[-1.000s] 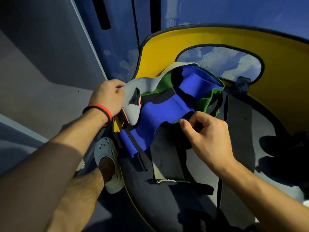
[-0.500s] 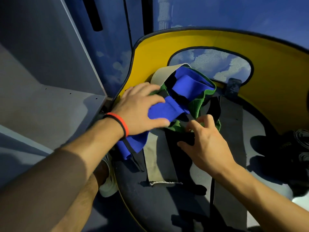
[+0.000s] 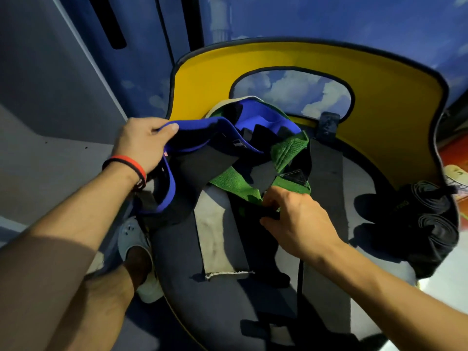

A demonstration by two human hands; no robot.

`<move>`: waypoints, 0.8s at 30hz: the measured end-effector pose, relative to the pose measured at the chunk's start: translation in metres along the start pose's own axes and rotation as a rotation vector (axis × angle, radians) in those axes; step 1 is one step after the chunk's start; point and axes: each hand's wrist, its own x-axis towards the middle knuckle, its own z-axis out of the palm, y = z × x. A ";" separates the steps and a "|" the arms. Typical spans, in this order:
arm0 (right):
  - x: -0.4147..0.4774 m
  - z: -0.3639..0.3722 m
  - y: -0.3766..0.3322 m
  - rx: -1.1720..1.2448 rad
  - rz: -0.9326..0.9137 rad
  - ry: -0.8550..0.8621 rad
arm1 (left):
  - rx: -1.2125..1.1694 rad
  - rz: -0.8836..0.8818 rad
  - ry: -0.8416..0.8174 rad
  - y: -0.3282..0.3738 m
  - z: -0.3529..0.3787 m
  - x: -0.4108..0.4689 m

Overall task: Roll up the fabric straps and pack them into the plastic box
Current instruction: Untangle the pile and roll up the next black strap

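A tangle of fabric straps lies on a dark round table (image 3: 222, 312). My left hand (image 3: 144, 143) pinches the edge of a blue strap (image 3: 200, 133) and holds it up at the left. My right hand (image 3: 296, 216) grips a black strap (image 3: 253, 234) just below a green strap (image 3: 233, 183). A beige strap (image 3: 215, 239) and another long black strap (image 3: 324, 178) lie flat on the table. Two rolled black straps (image 3: 430, 214) sit at the right edge. No plastic box is visible.
A yellow curved backboard (image 3: 395, 102) with a cloud-patterned cutout rises behind the table. A grey shelf (image 3: 50, 160) stands to the left. My leg and a pale clog (image 3: 134, 239) are below the table's left edge.
My left hand went from pressing flat on the blue strap to pinching its edge and lifting it leftward. My right hand moved down onto the black strap under the green one.
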 end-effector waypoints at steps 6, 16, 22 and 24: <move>0.000 -0.001 0.002 0.065 -0.004 0.017 | -0.039 -0.043 0.033 0.004 0.005 0.008; 0.028 0.017 -0.033 0.074 -0.204 0.153 | 0.127 0.159 -0.196 0.004 -0.006 -0.004; 0.054 0.056 -0.054 -0.272 -0.381 0.270 | 0.016 0.171 -0.212 -0.002 -0.008 -0.006; 0.062 0.061 -0.059 -0.288 -0.394 0.294 | 0.067 0.199 -0.223 0.000 -0.006 -0.008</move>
